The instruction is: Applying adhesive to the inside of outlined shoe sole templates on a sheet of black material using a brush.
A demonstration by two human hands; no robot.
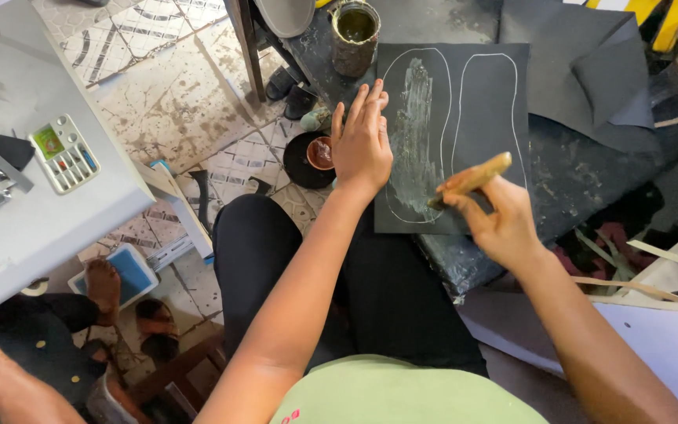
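Note:
A dark grey sheet [488,86] lies on a black work surface, with two shoe-sole outlines drawn on it in white. The left outline is smeared with wet, shiny glue [413,141]. My left hand [361,141] lies flat, fingers together, on the sheet's left edge. My right hand [496,224] grips a glue-caked brush [468,179] whose tip touches the lower part of the smeared outline.
A grimy tin of glue [355,35] stands beyond the sheet. More dark sheets [590,63] are piled at the right. A small black bowl [311,159] sits on the tiled floor. At left stands a grey sewing machine [33,157]; another person's feet [103,284] are below it.

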